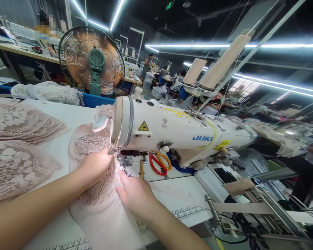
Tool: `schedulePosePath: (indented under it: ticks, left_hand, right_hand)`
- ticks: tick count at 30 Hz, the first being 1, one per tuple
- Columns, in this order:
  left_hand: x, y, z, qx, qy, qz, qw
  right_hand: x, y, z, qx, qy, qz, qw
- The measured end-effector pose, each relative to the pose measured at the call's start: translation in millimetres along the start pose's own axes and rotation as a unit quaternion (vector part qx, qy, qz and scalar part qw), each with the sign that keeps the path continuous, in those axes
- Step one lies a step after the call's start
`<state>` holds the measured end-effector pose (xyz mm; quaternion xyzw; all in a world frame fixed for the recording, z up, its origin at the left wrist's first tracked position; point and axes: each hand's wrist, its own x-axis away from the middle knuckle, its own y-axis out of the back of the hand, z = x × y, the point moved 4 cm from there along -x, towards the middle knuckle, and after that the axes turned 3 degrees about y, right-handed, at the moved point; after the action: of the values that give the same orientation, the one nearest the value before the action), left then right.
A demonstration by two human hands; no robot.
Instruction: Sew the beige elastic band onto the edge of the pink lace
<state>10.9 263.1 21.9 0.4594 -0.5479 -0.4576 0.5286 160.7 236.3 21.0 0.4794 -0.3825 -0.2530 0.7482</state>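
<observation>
The left hand (95, 166) lay knuckles-up on the pink lace fabric (99, 194), its fingers curled loosely and pressed down on the cloth close to the presser foot (120, 161) of the white sewing machine (177, 133). It gripped nothing outright; whether the fingertips pinched a fold could not be told, since they were hidden under the hand. The right hand (134, 194) rested flat and fairly open on the same fabric, just right of the left hand and nearer the person, its fingers stretched toward the needle area and touching the cloth's edge. The fabric ran from under both hands up beneath the machine head. Beyond the right hand, under the machine arm, lay red-handled scissors (155, 165) beside orange-handled ones (165, 160). Well left of the left hand sat a stack of lace pieces (18, 146) on the table (67, 114). Far past both hands stood a fan (91, 60).
</observation>
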Motion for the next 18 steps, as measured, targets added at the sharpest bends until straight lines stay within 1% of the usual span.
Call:
schedulePosePath:
  ticks: [1, 3, 6, 7, 8, 9, 11, 13, 14, 15, 18]
  left_hand:
    - [2, -0.8, 2, -0.003, -0.005, -0.004, 1.000]
    - [11, -2.8, 8, 0.007, -0.022, -0.032, 0.999]
    - [34, -7.4, 17, 0.037, -0.082, -0.103, 0.991]
    - [43, -10.1, 20, 0.037, -0.102, -0.118, 0.987]
    - [51, -13.8, 24, 0.031, -0.112, -0.120, 0.986]
    - [58, -18.4, 27, 0.025, -0.107, -0.107, 0.988]
    - [66, -28.5, 36, 0.022, -0.065, -0.048, 0.997]
    - [68, -35.8, 43, 0.026, -0.023, 0.014, 0.999]
    - [68, -36.5, 44, 0.028, -0.017, 0.028, 0.999]
    - [66, -35.1, 45, 0.029, -0.019, 0.031, 0.999]
    - [61, -24.3, 44, 0.029, -0.035, 0.010, 0.999]
  right_hand:
    - [2, 0, 0, 0.007, 0.004, -0.005, 1.000]
    - [9, -1, -1, 0.024, 0.017, -0.022, 0.999]
    - [23, -5, -3, 0.052, 0.059, -0.030, 0.996]
    - [27, -7, -4, 0.060, 0.073, -0.026, 0.995]
    - [31, -9, -5, 0.064, 0.084, -0.021, 0.994]
    - [33, -11, -6, 0.065, 0.090, -0.017, 0.994]
    - [36, -12, -8, 0.063, 0.091, -0.015, 0.994]
    - [35, -11, -9, 0.060, 0.086, -0.008, 0.994]
    - [34, -11, -8, 0.061, 0.084, -0.002, 0.995]
    - [33, -10, -8, 0.062, 0.081, 0.005, 0.995]
    - [29, -5, -6, 0.061, 0.077, 0.021, 0.995]
